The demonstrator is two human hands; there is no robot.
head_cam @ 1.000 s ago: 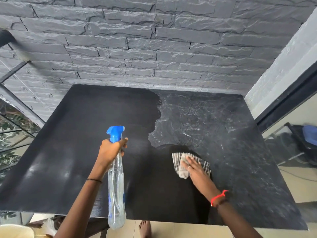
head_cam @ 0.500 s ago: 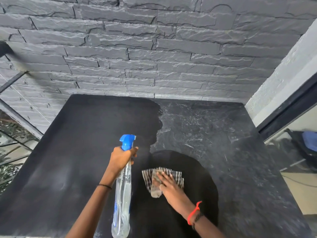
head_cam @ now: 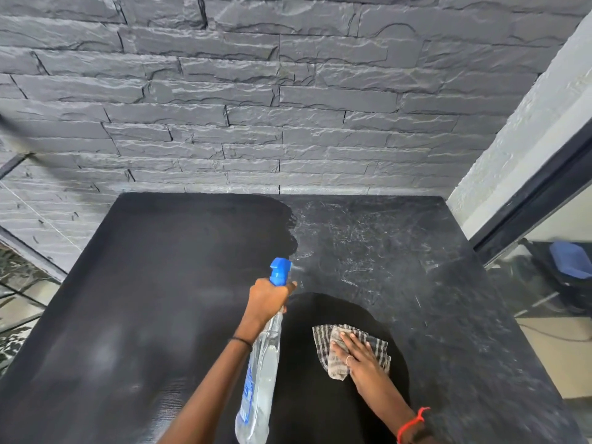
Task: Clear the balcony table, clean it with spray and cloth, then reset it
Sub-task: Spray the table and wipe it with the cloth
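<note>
A black marble-look table (head_cam: 400,251) fills the view, bare except for the cloth. My left hand (head_cam: 267,299) grips the neck of a clear spray bottle (head_cam: 261,373) with a blue trigger head, nozzle pointing away over the table's middle, and a faint mist shows at the nozzle. My right hand (head_cam: 358,357) rests flat, fingers straight, on a checked grey-and-white cloth (head_cam: 333,370) lying on the near middle of the table.
A dark stone-clad wall (head_cam: 288,107) runs along the table's far edge. At the right a black door frame (head_cam: 528,200) and glass show a room with a blue thing (head_cam: 570,259). A railing and glass stand at the left.
The cloth and my right hand slid left and toward me, then sit near the front middle. The bottle moved right and forward over the table. The camera tilted further up the wall.
</note>
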